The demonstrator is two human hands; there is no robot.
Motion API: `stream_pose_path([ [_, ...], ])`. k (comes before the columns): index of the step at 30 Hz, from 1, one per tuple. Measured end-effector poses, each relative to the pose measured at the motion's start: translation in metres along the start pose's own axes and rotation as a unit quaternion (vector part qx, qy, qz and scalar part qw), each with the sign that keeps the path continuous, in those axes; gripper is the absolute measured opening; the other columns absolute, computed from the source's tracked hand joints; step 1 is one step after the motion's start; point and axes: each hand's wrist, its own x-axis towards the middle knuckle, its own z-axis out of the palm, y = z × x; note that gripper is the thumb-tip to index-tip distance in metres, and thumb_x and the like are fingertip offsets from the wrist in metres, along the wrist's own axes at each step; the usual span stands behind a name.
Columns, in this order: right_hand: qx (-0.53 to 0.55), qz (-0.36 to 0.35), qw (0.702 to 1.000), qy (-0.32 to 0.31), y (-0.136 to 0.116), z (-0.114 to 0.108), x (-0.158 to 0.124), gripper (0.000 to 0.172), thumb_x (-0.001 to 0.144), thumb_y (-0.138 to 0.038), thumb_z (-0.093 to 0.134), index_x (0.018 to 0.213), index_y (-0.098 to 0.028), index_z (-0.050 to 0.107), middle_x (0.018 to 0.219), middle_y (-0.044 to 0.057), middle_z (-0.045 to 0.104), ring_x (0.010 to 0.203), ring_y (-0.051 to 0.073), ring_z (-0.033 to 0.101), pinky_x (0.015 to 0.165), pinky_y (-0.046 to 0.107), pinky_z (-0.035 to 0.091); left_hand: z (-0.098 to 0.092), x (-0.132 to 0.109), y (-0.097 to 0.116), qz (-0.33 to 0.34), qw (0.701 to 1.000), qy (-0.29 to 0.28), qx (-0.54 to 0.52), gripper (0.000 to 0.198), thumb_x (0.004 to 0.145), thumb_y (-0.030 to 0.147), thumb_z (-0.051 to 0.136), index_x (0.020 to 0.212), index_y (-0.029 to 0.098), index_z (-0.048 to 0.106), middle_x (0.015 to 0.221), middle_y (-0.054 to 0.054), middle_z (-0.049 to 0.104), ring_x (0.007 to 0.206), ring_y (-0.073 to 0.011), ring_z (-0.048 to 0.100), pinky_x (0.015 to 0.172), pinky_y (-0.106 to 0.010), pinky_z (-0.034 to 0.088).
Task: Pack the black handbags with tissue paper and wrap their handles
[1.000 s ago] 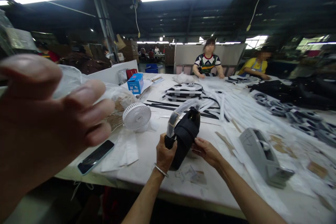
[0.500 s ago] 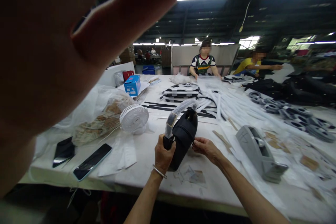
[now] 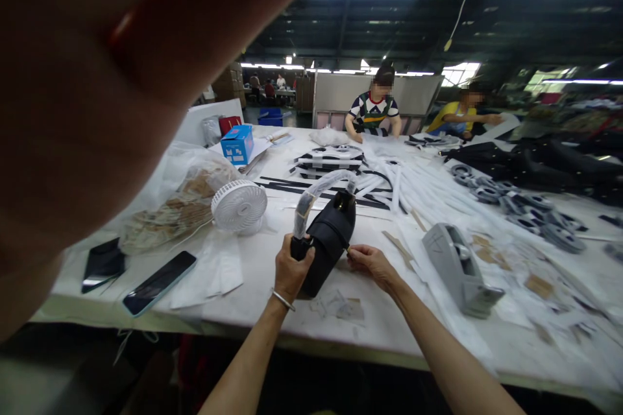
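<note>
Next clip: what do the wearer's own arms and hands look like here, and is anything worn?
Both forearms are bare, with no sleeves in view. The left hand and right hand wear no gloves. A thin silver bangle circles the left wrist; the right wrist is bare. The large blurred hand close to the lens at the left is someone else's.

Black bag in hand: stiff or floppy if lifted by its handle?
Probably holds its shape: the black bag stands on end without sagging in the left hand. May tip if released, since it leans on a narrow end.
</note>
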Motion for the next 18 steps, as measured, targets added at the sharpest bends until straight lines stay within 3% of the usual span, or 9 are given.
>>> stream_pose_path([
  [6,0.068,0.019,0.997,-0.044,-0.005,-0.009,-0.011,0.038,0.061,-0.028,0.088,0.095,-0.016,0.074,0.098,0.008,0.073,0.084,0.020,0.071,0.084,0.034,0.056,-0.002,0.002,0.003,-0.005,1.000,-0.014,-0.010,0.024,0.076,0.035,0.068,0.093,0.024,0.056,0.092,-0.001,0.072,0.082,-0.0195,0.069,0.077,-0.030,0.054],
  [12,0.088,-0.033,0.993,-0.076,-0.020,-0.006,-0.026,0.040,0.063,-0.024,0.087,0.100,-0.016,0.073,0.098,0.007,0.073,0.092,0.022,0.070,0.096,0.039,0.052,-0.006,0.008,-0.001,-0.001,0.999,-0.029,-0.045,0.024,0.077,0.034,0.070,0.095,0.024,0.059,0.089,0.000,0.070,0.081,-0.0172,0.067,0.078,-0.029,0.052],
  [18,0.087,-0.050,0.993,-0.056,-0.021,-0.001,-0.027,0.043,0.057,-0.024,0.090,0.095,-0.017,0.074,0.095,0.006,0.074,0.089,0.022,0.070,0.095,0.042,0.052,-0.005,0.009,-0.001,0.003,0.998,-0.029,-0.048,0.023,0.075,0.033,0.071,0.093,0.024,0.058,0.089,0.001,0.069,0.081,-0.0169,0.066,0.079,-0.029,0.052],
])
